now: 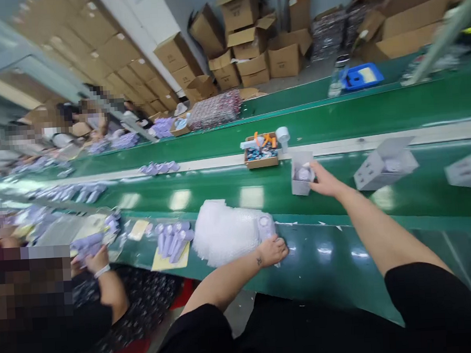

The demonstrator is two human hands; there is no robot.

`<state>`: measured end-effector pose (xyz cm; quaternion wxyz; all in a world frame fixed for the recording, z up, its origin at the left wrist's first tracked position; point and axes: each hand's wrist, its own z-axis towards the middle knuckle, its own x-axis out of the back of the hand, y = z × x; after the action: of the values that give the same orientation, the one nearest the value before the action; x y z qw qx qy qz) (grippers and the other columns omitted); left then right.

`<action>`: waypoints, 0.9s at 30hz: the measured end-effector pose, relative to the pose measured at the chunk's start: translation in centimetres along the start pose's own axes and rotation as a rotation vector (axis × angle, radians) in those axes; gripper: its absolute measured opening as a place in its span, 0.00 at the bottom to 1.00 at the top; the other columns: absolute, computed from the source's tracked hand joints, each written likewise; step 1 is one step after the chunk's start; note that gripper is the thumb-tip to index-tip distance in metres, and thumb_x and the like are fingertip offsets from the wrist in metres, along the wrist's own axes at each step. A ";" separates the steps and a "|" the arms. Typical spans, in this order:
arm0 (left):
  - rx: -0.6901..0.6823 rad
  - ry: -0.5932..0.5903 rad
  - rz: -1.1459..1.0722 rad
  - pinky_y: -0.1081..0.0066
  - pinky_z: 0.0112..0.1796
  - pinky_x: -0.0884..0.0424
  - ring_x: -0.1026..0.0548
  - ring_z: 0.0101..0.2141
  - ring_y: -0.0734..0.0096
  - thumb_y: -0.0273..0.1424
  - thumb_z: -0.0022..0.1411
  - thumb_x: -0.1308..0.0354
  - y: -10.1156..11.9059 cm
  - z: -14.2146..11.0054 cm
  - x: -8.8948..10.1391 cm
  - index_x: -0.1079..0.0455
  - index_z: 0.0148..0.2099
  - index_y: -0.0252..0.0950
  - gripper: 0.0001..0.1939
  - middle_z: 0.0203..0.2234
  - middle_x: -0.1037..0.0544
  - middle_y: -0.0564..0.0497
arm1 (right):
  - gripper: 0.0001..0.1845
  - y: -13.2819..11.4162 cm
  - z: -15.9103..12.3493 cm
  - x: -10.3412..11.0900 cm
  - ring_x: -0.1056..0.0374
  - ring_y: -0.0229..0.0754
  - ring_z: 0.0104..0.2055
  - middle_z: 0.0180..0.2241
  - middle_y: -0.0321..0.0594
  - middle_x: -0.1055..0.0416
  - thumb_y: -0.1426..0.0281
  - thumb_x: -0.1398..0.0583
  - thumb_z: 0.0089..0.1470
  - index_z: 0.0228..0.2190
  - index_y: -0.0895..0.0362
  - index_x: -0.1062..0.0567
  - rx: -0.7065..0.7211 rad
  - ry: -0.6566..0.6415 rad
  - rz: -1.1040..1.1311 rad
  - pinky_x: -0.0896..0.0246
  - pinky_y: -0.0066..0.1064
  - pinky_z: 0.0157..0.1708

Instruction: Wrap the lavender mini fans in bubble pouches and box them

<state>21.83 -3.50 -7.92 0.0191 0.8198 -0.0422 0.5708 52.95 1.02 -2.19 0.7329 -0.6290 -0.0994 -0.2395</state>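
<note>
My left hand is at the near edge of the bubble wrap, its fingers curled around the lower end of a lilac device with a round ring on its face. White bubble wrap bags lie in a pile left of that device. Farther forward, my right hand pinches the right side of an open white box on the green belt. A pale lilac, rounded item shows inside the box. The fingertips of my right hand are partly hidden at the box's rim.
Another open white box and a third box stand to the right on the belt. A small carton of parts sits ahead. Lilac devices lie on yellow sheets at left, beside a co-worker's hands.
</note>
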 end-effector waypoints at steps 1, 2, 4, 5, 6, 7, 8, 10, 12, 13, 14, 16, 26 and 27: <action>0.009 0.009 -0.004 0.63 0.39 0.38 0.33 0.39 0.63 0.26 0.64 0.53 -0.3 0.3 0.7 0.32 0.43 0.32 0.10 0.33 0.26 0.44 | 0.27 -0.3 -1.7 0.4 0.37 0.52 0.51 0.50 0.48 0.36 0.71 0.37 0.39 0.45 0.55 0.34 -0.015 0.076 -0.016 0.39 0.44 0.49; 0.030 0.024 -0.006 0.64 0.37 0.38 0.33 0.38 0.62 0.26 0.64 0.53 -0.7 0.5 1.5 0.32 0.41 0.31 0.09 0.33 0.27 0.43 | 0.24 -0.5 -4.1 1.1 0.35 0.50 0.49 0.49 0.48 0.34 0.70 0.38 0.42 0.44 0.55 0.34 -0.048 0.228 0.009 0.36 0.43 0.47; 0.119 0.063 -0.001 0.63 0.36 0.37 0.33 0.38 0.61 0.24 0.62 0.52 -1.6 0.3 3.3 0.33 0.42 0.30 0.09 0.34 0.28 0.43 | 0.20 -0.6 -10.8 3.1 0.29 0.44 0.38 0.40 0.44 0.30 0.66 0.42 0.50 0.45 0.54 0.37 -0.156 0.486 -0.014 0.31 0.41 0.39; 0.177 0.082 -0.008 0.63 0.37 0.37 0.33 0.38 0.61 0.23 0.61 0.52 -2.1 0.0 4.1 0.34 0.43 0.31 0.09 0.36 0.29 0.43 | 0.19 -0.6 -15.0 4.4 0.29 0.42 0.32 0.33 0.39 0.29 0.65 0.40 0.49 0.42 0.53 0.39 -0.280 0.774 0.051 0.30 0.39 0.34; 0.247 0.106 -0.023 0.63 0.37 0.36 0.33 0.38 0.60 0.23 0.60 0.51 -2.6 -0.3 4.9 0.34 0.44 0.31 0.10 0.37 0.29 0.43 | 0.22 -0.4 -19.5 5.8 0.31 0.39 0.26 0.29 0.34 0.30 0.64 0.38 0.47 0.42 0.52 0.41 -0.413 1.069 0.125 0.30 0.36 0.28; 0.316 0.138 -0.048 0.63 0.38 0.35 0.33 0.39 0.60 0.24 0.59 0.50 -3.0 -0.7 5.5 0.35 0.45 0.31 0.11 0.38 0.29 0.43 | 0.24 -0.3 -24.0 7.1 0.33 0.38 0.22 0.26 0.31 0.31 0.64 0.36 0.44 0.40 0.51 0.42 -0.539 1.334 0.178 0.31 0.33 0.22; 0.388 0.177 -0.081 0.63 0.39 0.34 0.33 0.40 0.59 0.25 0.59 0.50 -3.5 -1.1 5.9 0.35 0.46 0.31 0.12 0.38 0.29 0.43 | 0.25 -0.1 -28.2 8.4 0.35 0.37 0.19 0.24 0.29 0.33 0.66 0.35 0.41 0.37 0.50 0.43 -0.656 1.599 0.216 0.34 0.30 0.18; 0.527 0.281 -0.170 0.62 0.41 0.34 0.33 0.41 0.57 0.31 0.61 0.50 -4.0 -1.7 6.4 0.35 0.46 0.31 0.13 0.38 0.29 0.43 | 0.29 0.6 -34.9 10.7 0.34 0.38 0.20 0.24 0.29 0.34 0.70 0.33 0.36 0.34 0.48 0.46 -0.780 1.869 0.285 0.35 0.29 0.16; 0.654 0.400 -0.293 0.59 0.43 0.34 0.32 0.42 0.55 0.37 0.61 0.50 -4.1 -1.8 6.6 0.34 0.45 0.32 0.15 0.38 0.28 0.42 | 0.28 1.5 -38.2 12.3 0.33 0.37 0.21 0.25 0.29 0.34 0.70 0.34 0.37 0.34 0.48 0.46 -0.819 1.850 0.405 0.33 0.30 0.20; 0.713 0.456 -0.374 0.58 0.44 0.34 0.31 0.42 0.55 0.39 0.60 0.50 -4.1 -1.8 6.8 0.34 0.44 0.32 0.16 0.38 0.27 0.42 | 0.25 1.9 -38.8 12.9 0.32 0.37 0.22 0.25 0.29 0.34 0.69 0.35 0.39 0.33 0.49 0.45 -0.831 1.784 0.466 0.31 0.31 0.22; 0.765 0.506 -0.473 0.57 0.44 0.34 0.31 0.42 0.54 0.40 0.58 0.48 -3.9 -1.6 7.1 0.33 0.43 0.33 0.17 0.37 0.27 0.43 | 0.22 2.3 -38.8 13.4 0.32 0.37 0.23 0.25 0.30 0.34 0.67 0.36 0.41 0.33 0.50 0.44 -0.843 1.712 0.516 0.30 0.33 0.25; 0.853 0.593 -0.731 0.59 0.41 0.32 0.28 0.38 0.57 0.42 0.53 0.45 -3.5 -1.3 7.9 0.33 0.41 0.34 0.18 0.34 0.26 0.46 | 0.16 2.8 -38.1 13.6 0.31 0.38 0.25 0.23 0.31 0.35 0.64 0.38 0.43 0.30 0.53 0.41 -0.859 1.623 0.540 0.29 0.37 0.29; 0.858 1.025 -2.029 0.77 0.20 0.39 0.32 0.21 0.76 0.39 0.41 0.34 0.8 3.2 15.9 0.32 0.31 0.31 0.19 0.22 0.28 0.54 | 0.21 -4.0 -32.8 4.4 0.34 0.52 0.43 0.37 0.44 0.32 0.57 0.32 0.36 0.32 0.54 0.28 -0.478 0.685 -0.273 0.37 0.43 0.44; 0.819 1.017 -2.058 0.76 0.21 0.38 0.31 0.22 0.76 0.40 0.42 0.35 1.3 4.1 16.4 0.32 0.33 0.31 0.19 0.23 0.28 0.53 | 0.18 -4.5 -31.4 3.3 0.34 0.50 0.42 0.38 0.44 0.33 0.57 0.35 0.43 0.34 0.54 0.28 -0.341 0.518 -0.330 0.36 0.41 0.43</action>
<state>31.20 -5.90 6.03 0.2168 0.0987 0.8226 0.5163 48.82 -30.56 -2.71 0.5695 -0.6363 0.0308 -0.5195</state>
